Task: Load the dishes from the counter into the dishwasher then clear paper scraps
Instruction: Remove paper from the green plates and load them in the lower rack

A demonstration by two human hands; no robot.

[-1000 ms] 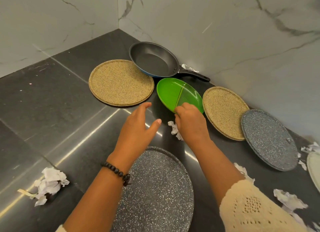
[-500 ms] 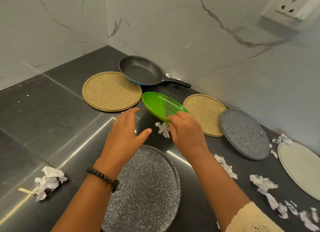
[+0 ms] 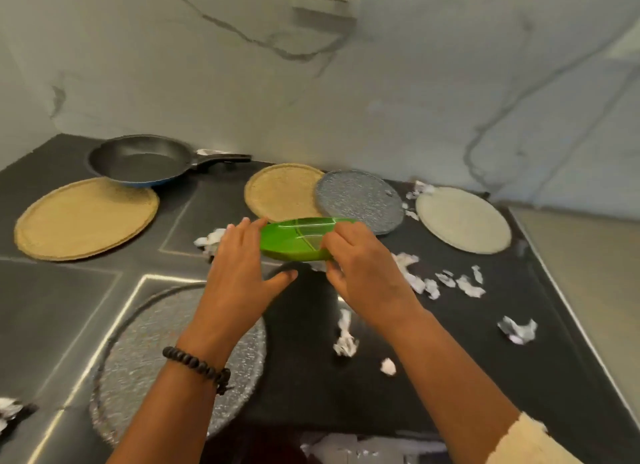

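The right hand [image 3: 363, 266] pinches the near right rim of the green plate [image 3: 298, 241], lifted clear of the dark counter [image 3: 450, 342] and tilted, while the left hand [image 3: 239, 269] is spread with straight fingers touching the plate's left edge, thumb stretched beneath it. Behind lie a frying pan [image 3: 142, 160], two tan plates [image 3: 86, 217] [image 3: 280, 191], a speckled grey plate [image 3: 360, 200] overlapping the right tan one, and a pale plate [image 3: 462, 219]. Another speckled plate [image 3: 145, 352] sits under the left forearm, and torn paper scraps [image 3: 457, 283] are scattered on the counter's right side.
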